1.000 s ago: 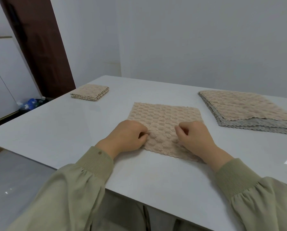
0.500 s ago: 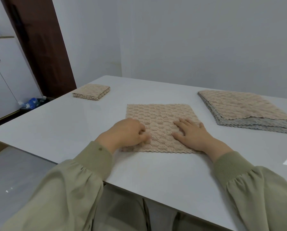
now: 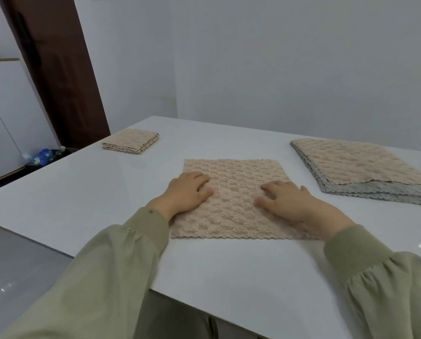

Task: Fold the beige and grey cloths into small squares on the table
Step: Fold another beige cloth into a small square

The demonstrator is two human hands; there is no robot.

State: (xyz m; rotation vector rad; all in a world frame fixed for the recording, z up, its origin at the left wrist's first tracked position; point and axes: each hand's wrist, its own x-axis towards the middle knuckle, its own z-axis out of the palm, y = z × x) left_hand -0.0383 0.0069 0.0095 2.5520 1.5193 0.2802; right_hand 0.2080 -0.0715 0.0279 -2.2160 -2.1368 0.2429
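The left hand (image 3: 188,192) lies palm down on the near left part of the beige cloth (image 3: 233,177), fingers loosely spread and pressing the pile, gripping nothing. The right hand (image 3: 287,201) lies flat in the same way on the near right part, its fingers straight and pointing towards the left hand; the two are apart, with a strip of bare cloth between them. Olive sleeves (image 3: 121,253) run back from both wrists past the near edge. The cloth lies spread as one flat square on the table (image 3: 82,192), directly in front of the person, its scalloped near edge roughly parallel to the table's; whether it is a single layer or already doubled I cannot tell. This looks like the smoothing that comes ahead of a fold. The next move, I judge, calls for pinching the two corners of one edge, carrying that edge over onto the opposite one so the edges match, then pressing the crease. At the far left a folded square (image 3: 131,141) sits finished, well apart; at the right lies a stack (image 3: 351,160) of unfolded cloths, beige on top with grey cloths (image 3: 375,194) under it, so most of the task seems to lie ahead
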